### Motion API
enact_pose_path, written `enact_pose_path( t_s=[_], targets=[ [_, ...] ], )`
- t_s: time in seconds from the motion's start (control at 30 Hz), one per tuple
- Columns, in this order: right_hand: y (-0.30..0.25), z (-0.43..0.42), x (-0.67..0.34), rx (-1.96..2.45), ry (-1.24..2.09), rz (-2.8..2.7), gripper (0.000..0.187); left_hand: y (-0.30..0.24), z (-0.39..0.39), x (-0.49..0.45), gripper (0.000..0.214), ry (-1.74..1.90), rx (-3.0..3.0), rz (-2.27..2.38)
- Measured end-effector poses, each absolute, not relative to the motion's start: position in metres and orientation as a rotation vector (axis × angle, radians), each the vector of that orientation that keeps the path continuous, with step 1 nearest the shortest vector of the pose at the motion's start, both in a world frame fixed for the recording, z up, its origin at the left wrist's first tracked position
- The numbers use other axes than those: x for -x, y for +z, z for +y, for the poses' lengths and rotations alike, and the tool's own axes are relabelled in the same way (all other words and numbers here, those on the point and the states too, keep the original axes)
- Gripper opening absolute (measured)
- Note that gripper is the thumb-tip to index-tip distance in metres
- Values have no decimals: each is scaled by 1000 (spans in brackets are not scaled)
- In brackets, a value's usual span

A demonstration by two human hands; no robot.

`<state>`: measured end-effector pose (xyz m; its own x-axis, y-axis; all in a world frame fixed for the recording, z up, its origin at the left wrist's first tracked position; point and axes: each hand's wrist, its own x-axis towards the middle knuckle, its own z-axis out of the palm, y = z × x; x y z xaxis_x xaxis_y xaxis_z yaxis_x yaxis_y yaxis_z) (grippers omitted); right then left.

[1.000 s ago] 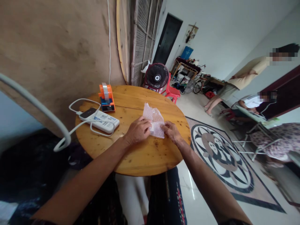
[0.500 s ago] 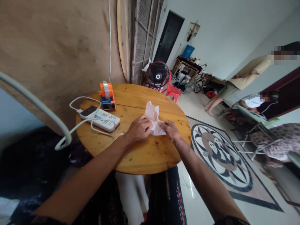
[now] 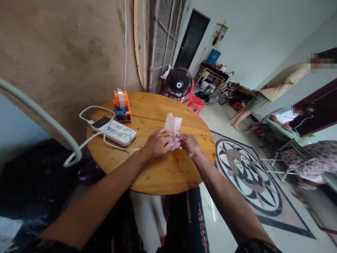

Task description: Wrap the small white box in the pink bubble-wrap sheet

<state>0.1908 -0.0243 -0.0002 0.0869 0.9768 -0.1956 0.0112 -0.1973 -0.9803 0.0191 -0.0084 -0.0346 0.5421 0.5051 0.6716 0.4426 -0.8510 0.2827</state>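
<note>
A small sheet of pale, translucent bubble wrap (image 3: pixel 172 123) is bunched between my two hands above the round wooden table (image 3: pixel 163 175). My left hand (image 3: pixel 158 143) grips its left and lower side with curled fingers. From the right, my right hand (image 3: pixel 189 143) pinches the folded edge between thumb and fingers. The upper part of the wrap stands up past my fingertips. Whether anything lies inside the folds cannot be made out.
An orange tape dispenser (image 3: pixel 121 105) stands at the table's back left. Nearer lies a white power bank (image 3: pixel 114 131) with a looped cable. Beyond the table are a fan (image 3: pixel 179 84) and a red stool (image 3: pixel 195 100). Other people are at the far right.
My right hand has moved slightly inward and folded the right side of the bubble wrap toward my left hand. The wrap is now narrower, and its lower part is gathered.
</note>
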Motion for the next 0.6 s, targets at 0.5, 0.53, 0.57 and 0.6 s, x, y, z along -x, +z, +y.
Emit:
enact_pose_path(
  t_s=[0.5, 0.53, 0.57, 0.6],
  targets=[
    [-18, -66, -207, 1452, 979, -1507, 31, -37, -9, -19, 21, 1223, -2670, 848],
    [-20, -65, -205, 1449, 966, -1452, 29, -37, -8, -19, 21, 1224, -2672, 852],
    [-22, -63, -202, 1441, 955, -1400, 29, -38, -8, -19, 22, 1223, -2675, 851],
    [-23, -61, -200, 1428, 940, -1357, 29, -38, -8, -19, 22, 1220, -2679, 847]
  ],
)
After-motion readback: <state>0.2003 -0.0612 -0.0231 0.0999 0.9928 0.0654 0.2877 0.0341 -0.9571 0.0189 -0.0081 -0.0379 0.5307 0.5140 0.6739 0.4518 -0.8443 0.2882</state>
